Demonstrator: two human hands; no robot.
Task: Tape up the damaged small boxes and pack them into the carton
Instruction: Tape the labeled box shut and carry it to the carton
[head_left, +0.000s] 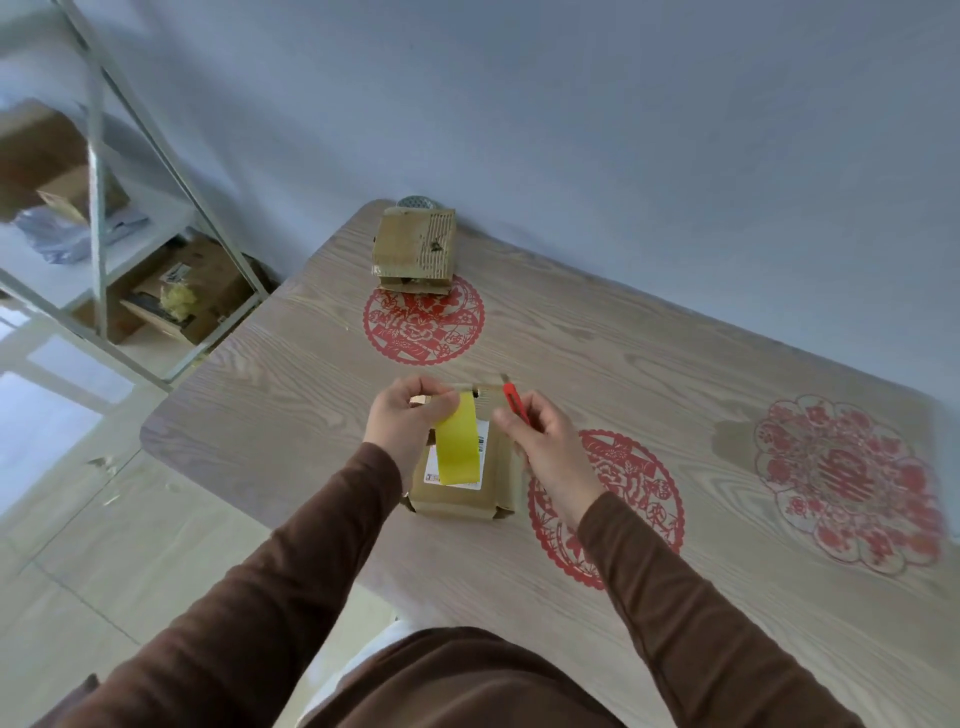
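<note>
A small brown box with a white label lies on the wooden table right in front of me. My left hand pinches the upper end of a strip of yellow tape, which hangs down over the box's top. My right hand grips a red utility knife, with its blade end pointing up beside the tape's top. A second damaged small box with torn cardboard sits at the table's far edge by the wall.
Red paper-cut decorations lie on the table, one at the far right. A metal shelf rack holding cardboard boxes stands to the left. A blue wall runs behind the table.
</note>
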